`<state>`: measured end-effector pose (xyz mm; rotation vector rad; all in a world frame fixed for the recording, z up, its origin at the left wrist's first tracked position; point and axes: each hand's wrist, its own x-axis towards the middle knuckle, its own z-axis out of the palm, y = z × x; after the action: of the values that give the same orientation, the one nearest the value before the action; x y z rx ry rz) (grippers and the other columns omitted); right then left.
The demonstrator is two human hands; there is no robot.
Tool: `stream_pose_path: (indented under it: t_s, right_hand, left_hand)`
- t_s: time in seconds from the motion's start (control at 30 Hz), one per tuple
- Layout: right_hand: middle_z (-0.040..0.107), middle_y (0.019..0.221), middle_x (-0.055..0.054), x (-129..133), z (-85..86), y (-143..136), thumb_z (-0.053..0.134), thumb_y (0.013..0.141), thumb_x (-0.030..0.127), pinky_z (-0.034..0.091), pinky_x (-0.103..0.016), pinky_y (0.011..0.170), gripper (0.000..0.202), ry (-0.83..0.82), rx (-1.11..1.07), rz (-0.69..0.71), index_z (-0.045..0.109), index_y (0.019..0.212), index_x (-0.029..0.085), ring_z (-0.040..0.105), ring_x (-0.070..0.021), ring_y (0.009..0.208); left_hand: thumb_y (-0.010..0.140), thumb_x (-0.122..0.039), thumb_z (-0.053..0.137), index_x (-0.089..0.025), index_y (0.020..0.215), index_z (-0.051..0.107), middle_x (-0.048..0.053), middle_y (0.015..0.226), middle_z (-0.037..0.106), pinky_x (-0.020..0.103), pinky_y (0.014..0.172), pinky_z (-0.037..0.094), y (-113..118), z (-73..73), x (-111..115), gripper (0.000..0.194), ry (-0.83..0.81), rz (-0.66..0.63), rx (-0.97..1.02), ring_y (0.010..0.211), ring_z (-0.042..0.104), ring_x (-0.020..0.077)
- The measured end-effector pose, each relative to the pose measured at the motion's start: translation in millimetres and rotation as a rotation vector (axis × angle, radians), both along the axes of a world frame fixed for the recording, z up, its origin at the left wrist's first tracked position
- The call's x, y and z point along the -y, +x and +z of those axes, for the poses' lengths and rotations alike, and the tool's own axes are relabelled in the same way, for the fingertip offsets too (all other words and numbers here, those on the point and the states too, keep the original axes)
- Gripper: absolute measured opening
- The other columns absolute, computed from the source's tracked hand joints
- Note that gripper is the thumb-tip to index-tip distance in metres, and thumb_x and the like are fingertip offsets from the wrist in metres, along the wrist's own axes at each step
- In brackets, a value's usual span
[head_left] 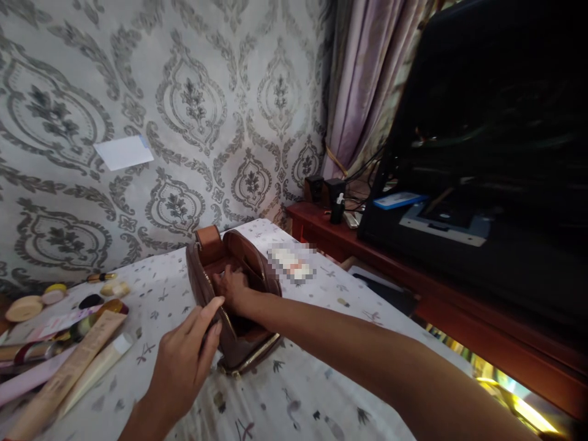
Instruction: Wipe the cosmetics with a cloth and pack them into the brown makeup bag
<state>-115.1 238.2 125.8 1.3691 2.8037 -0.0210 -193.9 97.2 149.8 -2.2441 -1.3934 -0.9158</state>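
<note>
A brown zippered bag (202, 294) stands unzipped on the patterned white sheet, with its gold-toothed zipper edges spread apart. My right hand (233, 289) reaches down inside it. The fingers there are bent together, and their tips and anything in them are hard to make out. At the bag's near left side, my left hand (186, 352) has thumb and index finger closed on the zipper edge. Just beyond the bag's right side lies a small pale item (291, 262), blurred out by pixels.
Cosmetics crowd the left: a beige tube (78, 367), a cream tube (98, 370), a round compact (25, 308) and several others. A red-brown desk (390, 251) borders the sheet on the right, bearing a dark screen (496, 110) and a small dark bottle (337, 209). Patterned wallpaper rises behind.
</note>
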Motion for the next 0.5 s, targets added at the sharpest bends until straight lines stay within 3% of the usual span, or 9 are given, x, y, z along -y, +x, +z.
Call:
stream_pose_path:
  t_s: [0.27, 0.5]
  right_hand:
    - [0.06, 0.128, -0.031, 8, -7.7, 4, 0.062, 0.085, 0.022, 0.056, -0.051, 0.085, 0.044, 0.132, 0.076, 0.105, 0.058, 0.125, 0.003, 0.06, -0.0375, 0.119]
    - [0.073, 0.099, -0.023, 10, -17.1, 3, 0.063, 0.08, 0.019, 0.059, -0.051, 0.068, 0.028, 0.247, 0.146, 0.215, 0.068, 0.104, 0.005, 0.071, -0.0361, 0.091]
  left_hand:
    - [0.103, -0.029, 0.034, -0.018, 0.128, 0.052, 0.004, 0.09, 0.07, 0.02, 0.066, 0.054, 1, 3.0, 0, 0.032, -0.01, -0.017, 0.01, 0.079, 0.072, 0.0136]
    - [0.103, -0.029, 0.034, -0.022, 0.134, 0.049, 0.004, 0.094, 0.07, 0.02, 0.067, 0.054, 1, 1.4, 0, 0.035, -0.018, -0.02, 0.025, 0.081, 0.072, 0.0135]
